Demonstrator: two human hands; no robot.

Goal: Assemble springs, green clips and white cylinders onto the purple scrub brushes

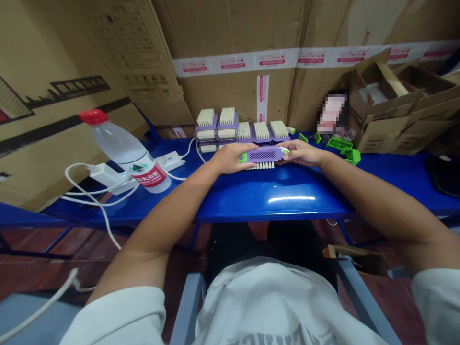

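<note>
A purple brush (265, 154) with green ends is held level just over the front of the blue table, its slotted back up and its pale bristles pointing down. My left hand (229, 158) grips its left end, thumb and fingers closed around it. At the other end, the fingers of my right hand (302, 152) pinch the green and white tip. Right behind my hands stand several similar purple brushes (262, 131) with cream bristles facing up, some of them stacked at the left.
A red-capped water bottle (142, 165) leans at the left, beside white adapters (108, 177) and looping cables. Green plastic parts (339, 143) lie right of my hands, near a phone (332, 112) and divided cardboard boxes (384, 124). Cardboard walls (230, 28) rise behind the blue table (244, 201).
</note>
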